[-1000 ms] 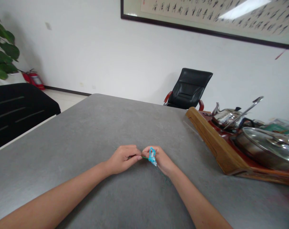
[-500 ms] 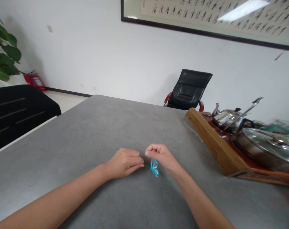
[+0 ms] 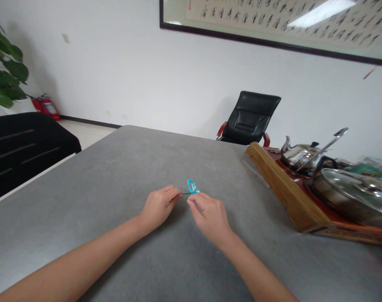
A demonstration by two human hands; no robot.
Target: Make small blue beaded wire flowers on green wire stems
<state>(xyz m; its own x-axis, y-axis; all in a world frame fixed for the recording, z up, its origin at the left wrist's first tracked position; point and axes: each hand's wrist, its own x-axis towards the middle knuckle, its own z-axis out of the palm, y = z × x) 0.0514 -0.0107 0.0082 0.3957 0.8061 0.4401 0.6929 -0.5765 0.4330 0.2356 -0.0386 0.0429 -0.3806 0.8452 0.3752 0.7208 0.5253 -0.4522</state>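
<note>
Over the middle of the grey table [image 3: 166, 159], my left hand [image 3: 159, 205] pinches a thin green stem [image 3: 186, 193]. A small blue looped piece with clear, shiny parts [image 3: 192, 186] is at the right end of that stem. My right hand [image 3: 211, 216] is just below and right of the blue piece, thumb and forefinger drawn together near its base. Whether those fingertips grip the piece or something thin is too small to tell. A faint end of the stem shows left of my left hand.
On the right stands a wooden tray [image 3: 279, 193] with a steel kettle [image 3: 301, 155] and a lidded pan [image 3: 354, 195]. A black chair [image 3: 252, 115] is behind the table, another chair [image 3: 27, 147] at the left.
Both hands have moved slightly away from me. The blue piece has moved up and left, and its loop now points upward above my right fingers instead of hanging below them.
</note>
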